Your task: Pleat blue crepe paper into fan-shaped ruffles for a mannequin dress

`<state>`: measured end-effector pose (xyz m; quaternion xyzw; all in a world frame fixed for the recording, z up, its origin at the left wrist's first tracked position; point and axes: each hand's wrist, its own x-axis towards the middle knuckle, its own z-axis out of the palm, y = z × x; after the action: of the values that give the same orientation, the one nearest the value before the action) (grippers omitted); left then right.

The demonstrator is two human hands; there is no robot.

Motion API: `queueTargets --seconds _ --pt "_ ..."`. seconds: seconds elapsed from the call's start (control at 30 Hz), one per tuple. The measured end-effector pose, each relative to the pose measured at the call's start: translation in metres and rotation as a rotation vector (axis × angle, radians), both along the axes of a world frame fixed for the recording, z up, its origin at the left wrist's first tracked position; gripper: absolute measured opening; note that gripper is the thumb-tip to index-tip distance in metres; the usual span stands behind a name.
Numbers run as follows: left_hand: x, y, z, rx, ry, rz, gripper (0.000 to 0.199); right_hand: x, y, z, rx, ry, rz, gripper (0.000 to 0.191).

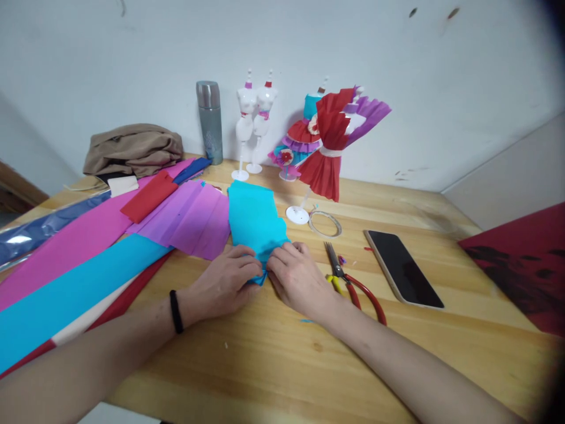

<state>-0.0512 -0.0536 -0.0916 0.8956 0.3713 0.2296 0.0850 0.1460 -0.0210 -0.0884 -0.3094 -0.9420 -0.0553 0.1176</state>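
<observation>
A sheet of bright blue crepe paper (253, 212) lies on the wooden table, its near end bunched between my two hands. My left hand (229, 278), with a black band on the wrist, grips the left side of that end with curled fingers. Close beside it, my right hand (293, 274) pinches the right side, the fingertips partly hidden. Just right of my right hand lie pliers with red handles (368, 294) and a tool with yellow handles (334, 284), partly behind my wrist.
Colored paper strips (88, 259) spread over the left side. A phone (404, 268) and a tape ring (325, 224) lie right. Along the wall stand a bottle (210, 126), white mannequins (245, 126), and a mannequin in a red paper dress (329, 171). Brown cloth (132, 147) sits back left.
</observation>
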Motion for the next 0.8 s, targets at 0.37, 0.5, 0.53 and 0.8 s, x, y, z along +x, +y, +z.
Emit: queueTargets --seconds 0.37,0.5,0.53,0.8 --pt "0.019 0.003 -0.002 0.0 0.126 0.263 0.016 -0.001 -0.002 -0.006 0.104 0.072 -0.006 0.016" --pt "0.026 0.001 -0.001 0.026 0.164 0.343 0.014 0.0 0.0 -0.007 0.1 0.086 0.003 0.014" --pt "0.027 0.001 -0.001 0.027 0.172 0.354 0.014 0.0 0.0 -0.007 0.094 0.087 0.005 0.012" --pt "0.034 -0.001 0.007 -0.028 0.277 0.386 0.009 0.001 0.001 -0.006 0.035 0.099 -0.021 0.016"
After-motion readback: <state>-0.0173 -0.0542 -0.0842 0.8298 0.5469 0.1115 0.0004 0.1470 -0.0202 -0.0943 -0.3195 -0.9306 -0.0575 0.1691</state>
